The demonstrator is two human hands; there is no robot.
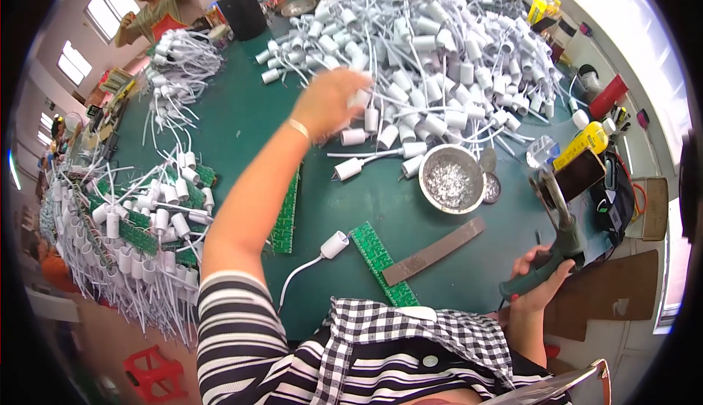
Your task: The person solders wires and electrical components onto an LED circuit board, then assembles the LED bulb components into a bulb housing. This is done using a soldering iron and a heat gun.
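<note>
Smooth white cylinders (353,137) by your outstretched left hand (332,99), grip indiscernible; your right hand (540,288) clasps a green pistol-shaped tool (567,245).

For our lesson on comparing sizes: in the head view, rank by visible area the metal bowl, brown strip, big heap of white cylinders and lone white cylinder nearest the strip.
1. Big heap of white cylinders
2. Metal bowl
3. Brown strip, longer than the bowl but narrower
4. Lone white cylinder

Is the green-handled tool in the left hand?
No, the right hand holds the green-handled tool, while the left hand is at the white pile.
</note>
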